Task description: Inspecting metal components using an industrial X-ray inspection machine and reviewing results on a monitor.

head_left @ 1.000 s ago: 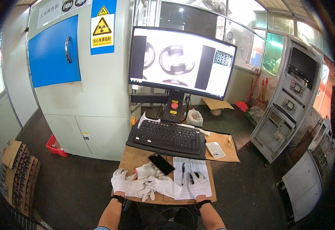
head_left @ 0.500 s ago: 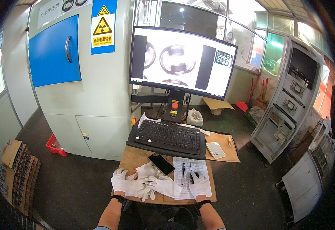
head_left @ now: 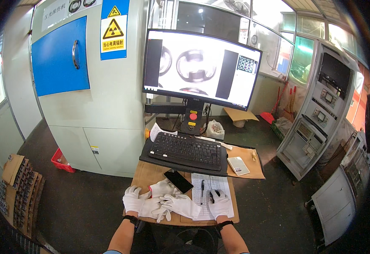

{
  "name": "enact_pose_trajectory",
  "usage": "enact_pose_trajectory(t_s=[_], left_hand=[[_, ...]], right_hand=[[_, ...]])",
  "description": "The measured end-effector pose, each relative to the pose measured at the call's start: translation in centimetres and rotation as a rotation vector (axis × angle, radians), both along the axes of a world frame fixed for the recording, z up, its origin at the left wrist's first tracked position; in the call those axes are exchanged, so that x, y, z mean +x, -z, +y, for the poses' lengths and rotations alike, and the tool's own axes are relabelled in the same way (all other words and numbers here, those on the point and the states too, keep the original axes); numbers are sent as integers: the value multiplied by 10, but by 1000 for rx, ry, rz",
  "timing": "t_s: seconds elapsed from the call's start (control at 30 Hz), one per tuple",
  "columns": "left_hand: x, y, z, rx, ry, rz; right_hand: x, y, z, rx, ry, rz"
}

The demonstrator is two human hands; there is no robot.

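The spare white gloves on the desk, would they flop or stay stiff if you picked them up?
The spare gloves would probably flop: they lie crumpled in a loose heap with limp, bent fingers. They look like thin cloth, so likely light. They seem unlikely to roll or slide far, lying flat on the brown desk beside the left hand.
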State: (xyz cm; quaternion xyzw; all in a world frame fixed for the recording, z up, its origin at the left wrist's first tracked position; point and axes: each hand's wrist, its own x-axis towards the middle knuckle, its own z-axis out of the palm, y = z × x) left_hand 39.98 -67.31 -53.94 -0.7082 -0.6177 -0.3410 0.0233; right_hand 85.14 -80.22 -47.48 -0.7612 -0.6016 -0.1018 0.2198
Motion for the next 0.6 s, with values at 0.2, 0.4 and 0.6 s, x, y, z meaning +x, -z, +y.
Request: enact_pose_trajectory(t_s=[0.2, 0.4, 0.6], left_hand=[[-1, -1, 0, 8, 4, 9], [-1, -1, 1, 8, -1, 12], [-2, 3, 2, 39, -11, 21]], right_hand=[[1, 7, 2, 14, 10, -21], [2, 7, 2, 15, 3, -12], [-1, 4, 2, 5, 11, -4]])
